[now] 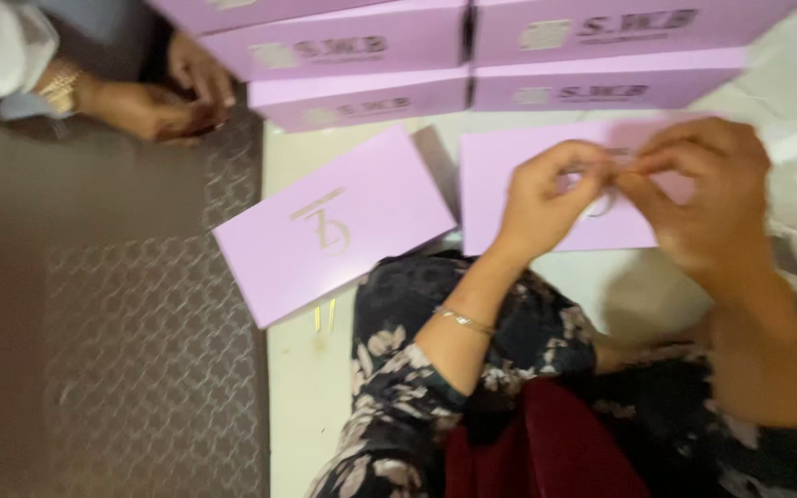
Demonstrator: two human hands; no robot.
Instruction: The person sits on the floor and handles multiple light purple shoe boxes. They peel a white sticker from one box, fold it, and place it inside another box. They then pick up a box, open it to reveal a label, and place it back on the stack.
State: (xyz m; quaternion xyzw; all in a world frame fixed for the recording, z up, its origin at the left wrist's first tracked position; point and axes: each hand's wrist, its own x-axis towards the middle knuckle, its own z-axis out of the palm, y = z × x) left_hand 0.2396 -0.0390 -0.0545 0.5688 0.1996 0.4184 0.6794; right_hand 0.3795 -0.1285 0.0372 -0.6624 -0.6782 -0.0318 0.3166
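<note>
Small ring between both hands' grips.

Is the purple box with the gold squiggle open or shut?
Shut. The purple box lies flat on the floor, lid on, gold mark facing up, left of both hands.

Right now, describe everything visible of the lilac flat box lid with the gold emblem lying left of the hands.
The lilac flat rectangular box lid looks like matte card, with a thin gold line emblem near its middle. It lies flat and turned askew, partly on the white surface and partly over the grey patterned mat. No hand touches it.
</note>
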